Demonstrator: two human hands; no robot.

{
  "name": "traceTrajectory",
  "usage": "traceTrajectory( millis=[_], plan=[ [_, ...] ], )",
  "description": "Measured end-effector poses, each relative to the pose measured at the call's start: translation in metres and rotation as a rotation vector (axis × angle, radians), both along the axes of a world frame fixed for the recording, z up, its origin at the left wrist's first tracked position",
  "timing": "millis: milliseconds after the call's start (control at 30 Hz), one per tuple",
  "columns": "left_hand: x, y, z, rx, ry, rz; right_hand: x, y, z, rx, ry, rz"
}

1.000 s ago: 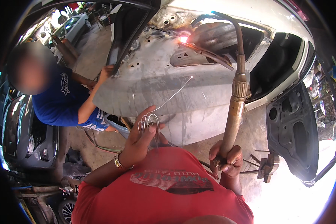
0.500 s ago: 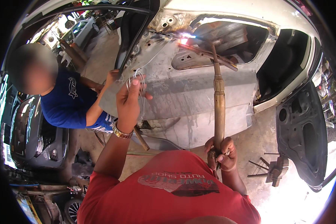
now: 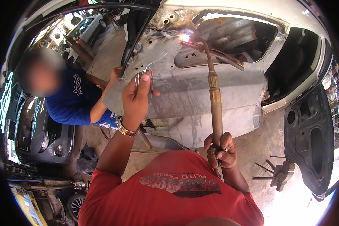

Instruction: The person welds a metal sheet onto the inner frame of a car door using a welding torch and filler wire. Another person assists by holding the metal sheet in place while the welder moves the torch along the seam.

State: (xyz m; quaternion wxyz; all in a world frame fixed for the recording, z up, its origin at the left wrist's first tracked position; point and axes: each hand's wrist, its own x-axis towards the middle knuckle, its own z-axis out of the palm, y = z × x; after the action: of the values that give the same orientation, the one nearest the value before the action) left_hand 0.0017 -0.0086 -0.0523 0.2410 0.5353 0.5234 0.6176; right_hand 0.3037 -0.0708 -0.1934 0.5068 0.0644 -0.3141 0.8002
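My right hand point(image 3: 223, 151) is wrapped around the valve end of a brass gas welding torch point(image 3: 216, 109). The torch points away from me, its bent tip ending at a bright glow on the grey and white car body panel point(image 3: 169, 92). Between thumb and fingers, my left hand point(image 3: 136, 94) pinches a loose coil of thin silvery wire point(image 3: 151, 88). One strand runs from the coil up to the glowing spot. Glare hides where flame, wire and metal meet. A rusty, long-handled tool point(image 3: 224, 57) lies beside the glow, across the panel's window opening.
At left, a person in a blue shirt point(image 3: 69, 98) has a hand at the panel's edge near a black trim strip point(image 3: 129, 52). A dark door panel point(image 3: 309, 139) stands at right. Near it, a metal vise-like block point(image 3: 282, 175) sits on the floor. A dark car point(image 3: 45, 132) is behind.
My left hand and its wire coil have shifted slightly right. The torch has tilted a little left, with its glow still at the panel seam. The whole view has shifted slightly.
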Motion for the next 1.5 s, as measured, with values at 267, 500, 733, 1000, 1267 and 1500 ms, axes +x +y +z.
traceTrajectory(
  millis=[267,500,733,1000,1267,1500],
  plan=[
    [0.0024,-0.0014,0.0034,-0.051,0.045,0.028,0.0025,0.0038,0.0004,0.027,-0.053,-0.021],
    [0.0001,0.0006,0.0011,-0.017,0.036,0.01,0.0032,0.0029,0.0004,0.02,-0.084,-0.029],
    [0.0007,0.0008,0.0045,-0.017,0.047,0.009,0.0031,0.0021,-0.0003,0.031,-0.089,-0.024],
    [-0.0004,0.0004,0.0046,-0.013,0.057,-0.005,0.0038,0.0024,0.0001,0.037,-0.099,-0.031],
    [0.0006,0.0013,0.0048,0.002,0.027,-0.009,0.0031,0.002,0.0012,0.032,-0.104,-0.032],
    [0.0026,0.0006,0.0076,-0.008,0.032,0.008,0.0038,0.0017,0.0007,0.043,-0.121,-0.037]
  ],
)
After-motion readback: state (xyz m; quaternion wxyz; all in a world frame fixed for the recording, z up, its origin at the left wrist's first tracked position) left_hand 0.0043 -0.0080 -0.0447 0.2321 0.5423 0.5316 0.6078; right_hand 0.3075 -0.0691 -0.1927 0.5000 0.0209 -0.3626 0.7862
